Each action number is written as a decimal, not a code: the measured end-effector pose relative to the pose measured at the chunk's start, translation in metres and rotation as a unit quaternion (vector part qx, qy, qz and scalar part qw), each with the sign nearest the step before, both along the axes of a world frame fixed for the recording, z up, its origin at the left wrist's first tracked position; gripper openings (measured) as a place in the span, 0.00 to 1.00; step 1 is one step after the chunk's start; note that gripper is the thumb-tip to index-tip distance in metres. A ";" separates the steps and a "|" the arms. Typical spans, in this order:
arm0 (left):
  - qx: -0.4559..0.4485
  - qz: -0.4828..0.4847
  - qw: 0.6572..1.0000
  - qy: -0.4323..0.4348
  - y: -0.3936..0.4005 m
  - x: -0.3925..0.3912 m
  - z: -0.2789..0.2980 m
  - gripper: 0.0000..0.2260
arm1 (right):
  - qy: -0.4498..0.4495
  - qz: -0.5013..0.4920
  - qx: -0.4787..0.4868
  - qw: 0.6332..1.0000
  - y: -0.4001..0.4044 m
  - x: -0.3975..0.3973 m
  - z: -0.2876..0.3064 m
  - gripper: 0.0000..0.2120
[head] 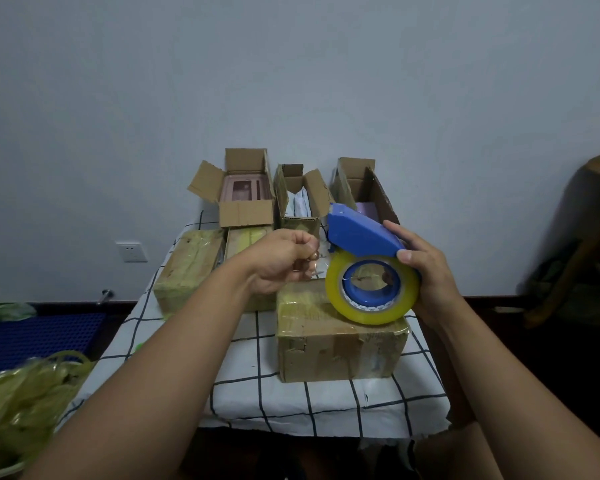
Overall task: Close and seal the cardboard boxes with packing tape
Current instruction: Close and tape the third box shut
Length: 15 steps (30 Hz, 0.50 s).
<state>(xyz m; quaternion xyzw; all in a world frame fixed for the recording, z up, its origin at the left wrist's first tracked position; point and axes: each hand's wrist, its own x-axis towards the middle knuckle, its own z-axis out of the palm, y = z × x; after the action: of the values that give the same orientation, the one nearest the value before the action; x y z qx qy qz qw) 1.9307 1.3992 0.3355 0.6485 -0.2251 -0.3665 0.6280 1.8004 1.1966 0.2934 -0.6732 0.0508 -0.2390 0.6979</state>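
Two hands meet at frame centre, raised over the surface [257,386] with its black-grid white cloth; right hand [426,271] grips the tape dispenser [361,233], fingers curled round its rear, thumb pressed on the blue shell; the dispenser's long axis runs from upper left to lower right, its nose pointing to the upper left; the yellowish tape roll [371,306] hangs beneath it on a blue hub, open core facing the camera; left hand [281,261] just left of the roll, fingers curled with thumb and fingertips pinched together, seemingly on the clear tape end, though blur prevents being sure.

Directly below the roll, the closed box [340,344] sits at centre right of the frame, taped over; two taped boxes [187,268] lie side by side left of centre; three open boxes [246,188] stand in a row toward the top centre, flaps up.

No readable brand or writing anywhere; a wall socket [132,252] at middle left.
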 end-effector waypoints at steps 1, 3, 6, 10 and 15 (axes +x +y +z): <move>0.014 0.000 1.000 0.008 0.002 0.002 0.001 0.08 | 0.000 0.004 -0.001 1.000 0.000 0.000 0.000 0.28; 0.031 0.010 0.999 0.024 0.007 0.006 0.002 0.07 | -0.003 0.012 -0.001 1.000 0.002 0.000 0.001 0.27; 0.050 0.007 0.998 0.033 0.014 0.010 0.004 0.14 | -0.005 0.019 -0.013 1.000 0.002 0.000 0.004 0.27; 0.091 0.008 0.996 0.002 0.018 0.003 0.010 0.04 | -0.005 0.031 -0.039 0.999 0.005 0.000 0.008 0.27; 0.120 0.008 0.993 0.008 0.025 0.000 0.009 0.01 | -0.006 0.041 -0.067 0.997 0.007 -0.001 0.013 0.26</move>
<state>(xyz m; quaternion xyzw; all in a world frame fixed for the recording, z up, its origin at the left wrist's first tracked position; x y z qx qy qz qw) 1.9304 1.4240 0.3441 0.7182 -0.1693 -0.3907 0.5504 1.7993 1.2037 0.3064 -0.7184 0.0031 -0.2173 0.6608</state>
